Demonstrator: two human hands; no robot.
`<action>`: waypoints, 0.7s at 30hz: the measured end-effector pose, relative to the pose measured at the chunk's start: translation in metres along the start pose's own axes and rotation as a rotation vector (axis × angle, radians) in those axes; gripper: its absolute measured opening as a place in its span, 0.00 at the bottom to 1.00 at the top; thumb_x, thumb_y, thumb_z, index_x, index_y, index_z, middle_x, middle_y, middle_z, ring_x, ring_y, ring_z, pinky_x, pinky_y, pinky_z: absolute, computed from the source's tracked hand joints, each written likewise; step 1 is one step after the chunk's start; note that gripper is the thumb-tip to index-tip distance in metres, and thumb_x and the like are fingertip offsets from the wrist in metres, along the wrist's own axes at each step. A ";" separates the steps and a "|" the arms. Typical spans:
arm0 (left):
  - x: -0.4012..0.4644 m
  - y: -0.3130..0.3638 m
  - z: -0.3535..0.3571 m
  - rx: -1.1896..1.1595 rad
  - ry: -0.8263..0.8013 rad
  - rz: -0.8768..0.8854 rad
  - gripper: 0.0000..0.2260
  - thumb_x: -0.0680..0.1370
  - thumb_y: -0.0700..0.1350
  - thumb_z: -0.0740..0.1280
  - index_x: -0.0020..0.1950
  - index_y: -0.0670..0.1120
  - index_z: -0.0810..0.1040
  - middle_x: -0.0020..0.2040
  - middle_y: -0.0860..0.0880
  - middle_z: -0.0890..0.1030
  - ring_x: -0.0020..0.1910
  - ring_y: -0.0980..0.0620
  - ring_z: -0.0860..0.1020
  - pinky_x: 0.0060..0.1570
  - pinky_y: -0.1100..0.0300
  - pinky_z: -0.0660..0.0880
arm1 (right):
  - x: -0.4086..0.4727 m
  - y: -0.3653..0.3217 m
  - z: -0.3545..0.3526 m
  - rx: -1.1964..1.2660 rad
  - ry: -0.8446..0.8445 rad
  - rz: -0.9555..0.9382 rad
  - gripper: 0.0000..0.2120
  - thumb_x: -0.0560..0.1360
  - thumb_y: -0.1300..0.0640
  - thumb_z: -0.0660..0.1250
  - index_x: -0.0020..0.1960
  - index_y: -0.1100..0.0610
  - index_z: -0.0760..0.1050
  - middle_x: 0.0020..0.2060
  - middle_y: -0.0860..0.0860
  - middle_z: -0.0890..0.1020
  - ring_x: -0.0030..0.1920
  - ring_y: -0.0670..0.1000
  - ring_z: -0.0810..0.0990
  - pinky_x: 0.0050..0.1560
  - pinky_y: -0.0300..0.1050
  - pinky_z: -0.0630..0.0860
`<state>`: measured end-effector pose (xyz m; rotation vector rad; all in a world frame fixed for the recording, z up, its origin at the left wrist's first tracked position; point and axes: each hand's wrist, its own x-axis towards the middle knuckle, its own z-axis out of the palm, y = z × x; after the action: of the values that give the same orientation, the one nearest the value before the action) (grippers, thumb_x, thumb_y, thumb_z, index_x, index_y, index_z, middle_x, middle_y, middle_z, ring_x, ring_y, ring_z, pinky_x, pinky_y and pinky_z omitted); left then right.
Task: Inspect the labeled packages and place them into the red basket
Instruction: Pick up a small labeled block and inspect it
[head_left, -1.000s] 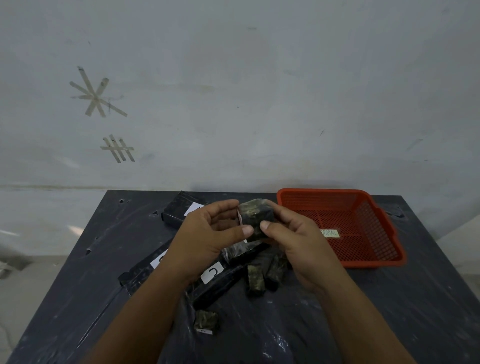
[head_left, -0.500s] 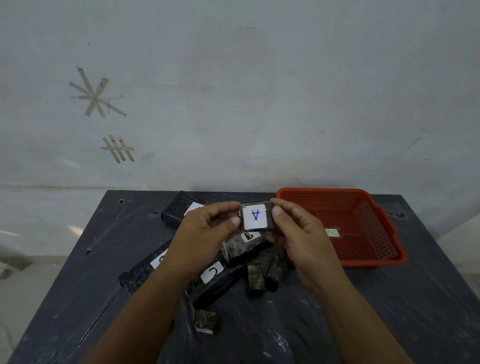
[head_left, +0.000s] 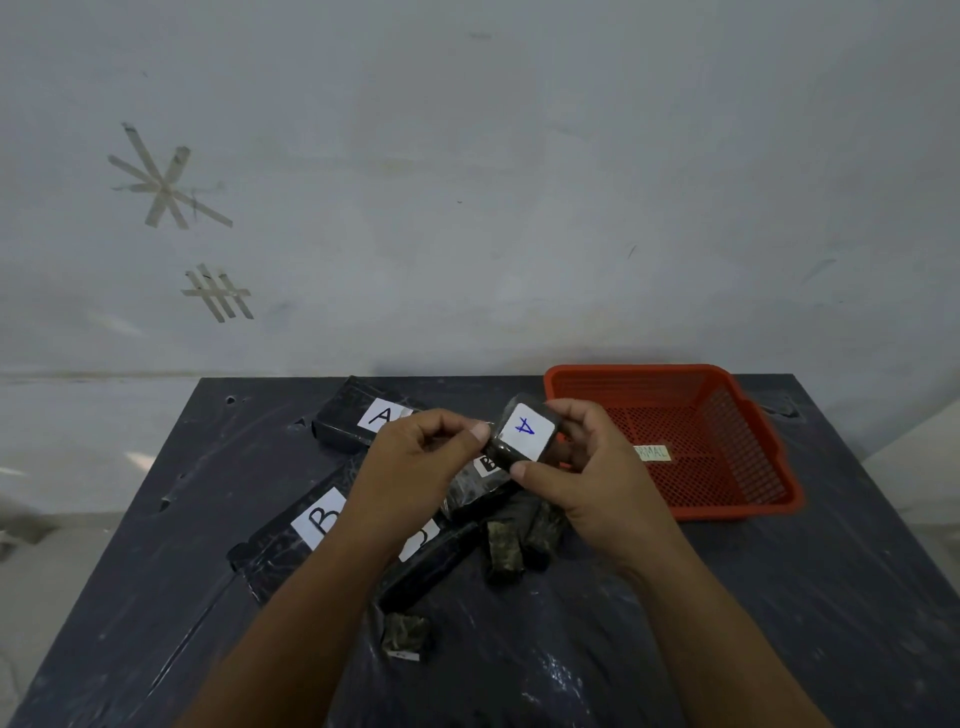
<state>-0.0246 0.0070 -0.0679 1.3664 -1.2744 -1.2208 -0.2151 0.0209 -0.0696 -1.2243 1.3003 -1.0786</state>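
Right hand (head_left: 592, 483) pinches small dark package (head_left: 524, 434), white "A" label up, above the table pile left of the red basket (head_left: 727, 512); left hand (head_left: 415, 462), fingers curled, thumb tip touching its edge.

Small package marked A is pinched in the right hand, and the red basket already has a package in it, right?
Not quite. The head view shows the red basket holding no package, only a paper tag on its mesh floor. The small package marked A is indeed pinched in the right hand.

I see dim, flat, bluish light, faint glare on the glossy black table (head_left: 779, 613), wide-angle bending at edges, focus fairly sharp
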 end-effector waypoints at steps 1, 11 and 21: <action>0.001 0.001 0.001 -0.010 0.004 0.006 0.03 0.78 0.46 0.72 0.47 0.50 0.86 0.44 0.50 0.87 0.45 0.51 0.84 0.51 0.54 0.81 | 0.000 0.001 -0.001 -0.015 -0.021 -0.009 0.29 0.70 0.72 0.77 0.64 0.49 0.74 0.55 0.48 0.84 0.52 0.41 0.85 0.48 0.38 0.81; 0.010 -0.001 0.004 -0.045 -0.017 -0.030 0.05 0.78 0.47 0.72 0.53 0.52 0.86 0.45 0.52 0.88 0.45 0.56 0.85 0.42 0.67 0.77 | 0.002 -0.002 -0.003 -0.043 -0.076 -0.048 0.27 0.75 0.74 0.70 0.65 0.48 0.74 0.63 0.46 0.82 0.62 0.41 0.81 0.60 0.38 0.80; 0.017 -0.013 0.024 -0.063 -0.096 -0.146 0.12 0.80 0.56 0.66 0.45 0.56 0.88 0.45 0.49 0.87 0.44 0.55 0.84 0.56 0.55 0.81 | 0.004 0.024 -0.012 -0.257 0.084 -0.062 0.25 0.74 0.60 0.76 0.69 0.48 0.77 0.59 0.45 0.83 0.57 0.41 0.82 0.58 0.38 0.79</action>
<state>-0.0466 -0.0084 -0.0850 1.3891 -1.2074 -1.4302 -0.2294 0.0184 -0.0925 -1.4306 1.5091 -1.0391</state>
